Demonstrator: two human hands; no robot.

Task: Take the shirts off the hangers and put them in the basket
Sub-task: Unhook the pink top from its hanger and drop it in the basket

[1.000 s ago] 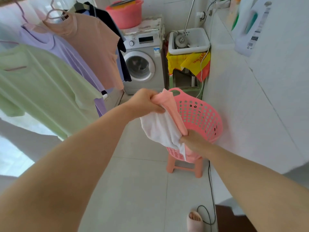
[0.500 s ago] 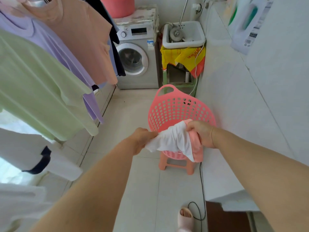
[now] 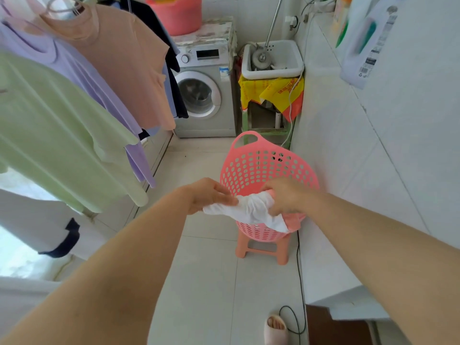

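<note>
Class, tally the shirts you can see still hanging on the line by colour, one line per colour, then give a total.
Green: 1, the green shirt
Lilac: 1, the lilac shirt
Peach: 1, the peach shirt
Dark navy: 1, the dark shirt
White with dark cuff: 1, the white garment
Total: 5 hanging; others may be hidden behind.

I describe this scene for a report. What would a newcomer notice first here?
First, the left hand and right hand holding a white and pink shirt over the pink basket on a small stool. Then the green shirt hanging at left.
</note>
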